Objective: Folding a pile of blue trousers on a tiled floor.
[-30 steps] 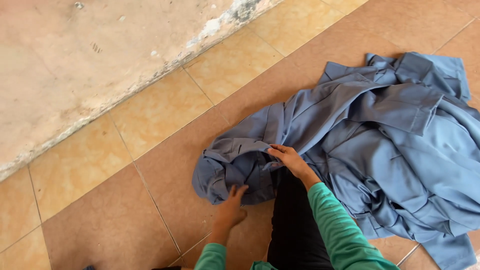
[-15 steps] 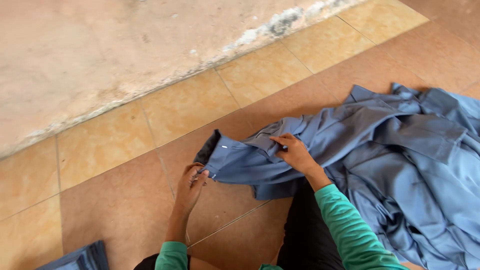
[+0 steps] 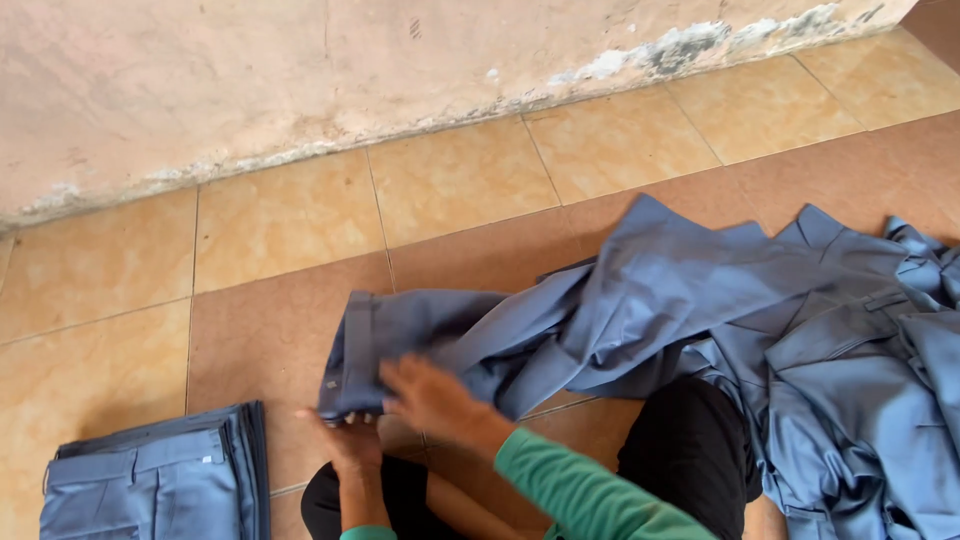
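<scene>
Here, the left hand point(image 3: 345, 435) pinches the blue trousers' point(image 3: 640, 300) waistband while the right hand point(image 3: 430, 397) lies spread, blurred, on it.

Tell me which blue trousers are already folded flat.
The stack of folded trousers at bottom left; the trousers under the hands and the heap on the right lie crumpled.

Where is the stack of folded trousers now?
In the head view, the folded blue trousers lie on the tiled floor at bottom left, beside the left hand.
</scene>
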